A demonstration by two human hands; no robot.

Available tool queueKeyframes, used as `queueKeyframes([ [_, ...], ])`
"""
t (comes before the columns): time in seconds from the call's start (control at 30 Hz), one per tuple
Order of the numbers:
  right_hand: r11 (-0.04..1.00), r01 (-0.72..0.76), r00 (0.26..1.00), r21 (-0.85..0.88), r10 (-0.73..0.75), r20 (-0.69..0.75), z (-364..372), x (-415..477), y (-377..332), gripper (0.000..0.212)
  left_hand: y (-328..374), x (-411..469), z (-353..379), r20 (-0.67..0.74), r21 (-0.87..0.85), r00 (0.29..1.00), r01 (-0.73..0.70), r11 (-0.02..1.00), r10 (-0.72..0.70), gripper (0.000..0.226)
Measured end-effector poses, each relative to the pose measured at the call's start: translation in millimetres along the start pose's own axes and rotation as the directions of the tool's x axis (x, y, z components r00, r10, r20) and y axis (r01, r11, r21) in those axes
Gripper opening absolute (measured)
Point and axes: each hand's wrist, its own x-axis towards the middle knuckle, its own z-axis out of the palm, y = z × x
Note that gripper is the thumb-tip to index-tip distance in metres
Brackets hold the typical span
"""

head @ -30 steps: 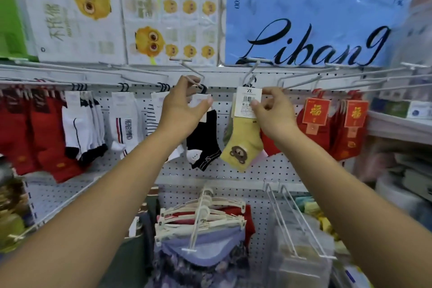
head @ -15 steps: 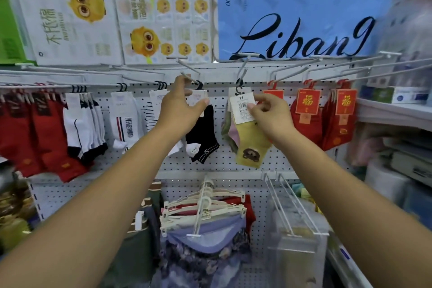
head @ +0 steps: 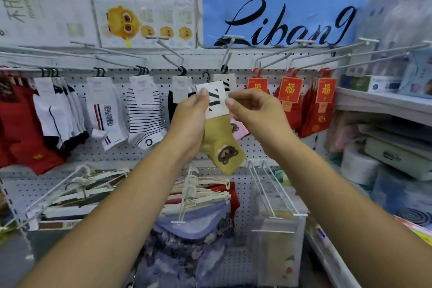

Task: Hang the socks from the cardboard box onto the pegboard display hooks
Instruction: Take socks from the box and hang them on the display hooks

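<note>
While pinching the stiff white card label at mid-frame, left hand clutching soft mustard bear sock, right hand fingertips closed on the label's edge.

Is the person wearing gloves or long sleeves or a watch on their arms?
No. Both arms are bare right to the picture's edge: no sleeves, gloves, watch or bracelet. The left hand and right hand show no rings, and the fingers have short, plain nails.
</note>
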Motion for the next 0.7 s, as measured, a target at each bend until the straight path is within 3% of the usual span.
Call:
queueKeyframes([
  [0.13,0.997,-0.074,0.995,0.01,0.073,0.069,-4.3,9.7,7.7,0.037,-0.3,1.4,7.3,0.067,-0.012,0.998,0.018,1.0,-0.017,0.036],
  [0.23,0.998,-0.06,0.992,0.035,0.056,0.109,-2.8,12.3,8.4,0.022,-1.4,2.4,3.7,0.073,0.111,0.997,-0.016,0.994,0.008,0.033],
  [0.33,0.995,-0.084,0.996,0.047,0.083,0.034,-7.0,22.0,11.9,0.015,0.4,10.7,-6.8,-0.086,0.351,0.983,-0.12,0.929,0.16,0.029],
  [0.43,0.99,-0.133,0.989,-0.035,0.131,-0.067,-14.3,41.2,18.6,0.027,9.9,23.4,-25.7,-0.222,0.481,0.923,-0.176,0.859,0.313,0.046],
  [0.53,0.979,-0.102,0.987,-0.178,0.077,-0.141,-16.4,63.2,23.3,0.032,20.9,38.8,-43.7,-0.179,0.571,0.895,-0.243,0.784,0.408,0.06],
  [0.7,0.962,-0.048,0.993,-0.268,0.018,-0.113,-7.8,86.6,20.5,0.028,37.3,52.0,-56.5,-0.069,0.587,0.896,-0.32,0.744,0.439,0.036],
])
